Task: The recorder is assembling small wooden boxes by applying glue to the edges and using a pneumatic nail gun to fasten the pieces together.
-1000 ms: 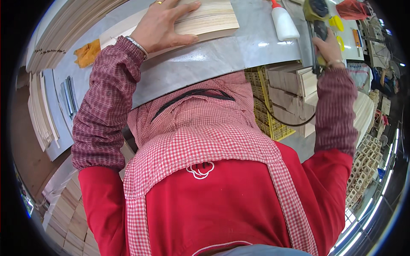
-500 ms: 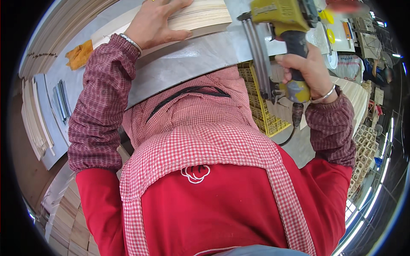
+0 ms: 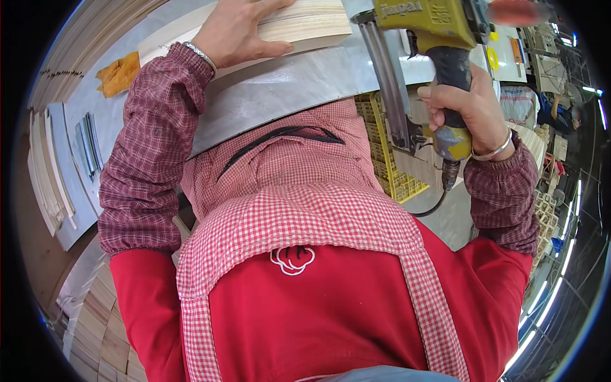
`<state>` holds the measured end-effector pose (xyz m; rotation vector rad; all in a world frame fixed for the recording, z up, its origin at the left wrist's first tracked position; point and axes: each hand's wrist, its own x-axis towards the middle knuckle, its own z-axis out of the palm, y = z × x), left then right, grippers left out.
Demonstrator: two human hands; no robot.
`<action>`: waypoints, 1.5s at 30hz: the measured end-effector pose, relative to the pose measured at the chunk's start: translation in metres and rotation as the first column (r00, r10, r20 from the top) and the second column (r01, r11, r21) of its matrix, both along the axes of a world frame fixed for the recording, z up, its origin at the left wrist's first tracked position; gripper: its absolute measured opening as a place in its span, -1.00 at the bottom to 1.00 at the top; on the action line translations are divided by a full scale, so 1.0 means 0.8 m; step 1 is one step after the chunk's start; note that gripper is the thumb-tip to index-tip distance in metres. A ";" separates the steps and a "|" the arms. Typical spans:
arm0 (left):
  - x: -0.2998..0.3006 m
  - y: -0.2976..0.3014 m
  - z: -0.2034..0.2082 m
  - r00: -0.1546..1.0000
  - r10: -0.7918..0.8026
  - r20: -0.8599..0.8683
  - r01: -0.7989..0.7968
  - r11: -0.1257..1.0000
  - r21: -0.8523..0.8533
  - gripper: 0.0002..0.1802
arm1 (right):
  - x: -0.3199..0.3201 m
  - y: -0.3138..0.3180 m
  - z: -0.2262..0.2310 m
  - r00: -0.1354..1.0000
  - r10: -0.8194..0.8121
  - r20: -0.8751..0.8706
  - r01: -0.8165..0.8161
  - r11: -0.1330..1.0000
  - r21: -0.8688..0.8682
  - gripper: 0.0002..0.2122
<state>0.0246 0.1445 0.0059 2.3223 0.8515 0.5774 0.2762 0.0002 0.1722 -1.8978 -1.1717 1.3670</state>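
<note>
My left hand [image 3: 238, 32] lies spread on a stack of pale wooden boards [image 3: 312, 28] on the grey metal worktop [image 3: 286, 79]; its thumb stretches along the near side, and some fingertips are cut off by the upper edge. To the right, my right hand [image 3: 474, 111] is wrapped round the black handle of a yellow air nail gun [image 3: 433, 25]. The gun's long metal magazine [image 3: 389, 83] hangs toward me beside the worktop's near edge. From the bottom of the handle an air hose [image 3: 439, 204] curves away. The gun's top is out of view.
An orange-brown cloth [image 3: 118, 75] and grey nail strips [image 3: 88, 143] lie at the left, near long thin wooden strips [image 3: 48, 172]. A yellow plastic crate [image 3: 394, 169] stands below the worktop on the right. Another person [image 3: 557, 114] is far right.
My right hand has shifted slightly right and down with the nail gun. My left hand and the boards under it have moved a little to the right.
</note>
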 end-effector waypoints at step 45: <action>-0.007 -0.011 0.018 0.945 -0.226 -0.237 0.185 0.965 -0.185 0.00 | -0.077 -0.006 -0.002 0.987 0.158 -0.013 -0.157 0.966 -0.205 -0.72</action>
